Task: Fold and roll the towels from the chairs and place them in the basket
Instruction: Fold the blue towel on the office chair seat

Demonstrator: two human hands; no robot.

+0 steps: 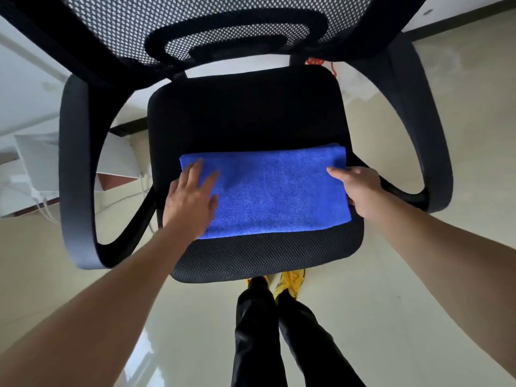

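Your left hand (192, 196) lies flat, fingers spread, on the left end of the blue towel (273, 191), evidently pinning it. Your right hand (361, 188) pinches the right edge, thumb on top and fingers tucked under, likely to begin a fold or roll. The towel lies folded on the chair seat (245, 115), reaching its right edge. Bare seat remains behind; armrests (75, 163) flank both sides. No basket is in view.

Fluffy matt cloth towel (273, 191) — woven mesh chair seat (251, 258) — glossy floor (391, 303).
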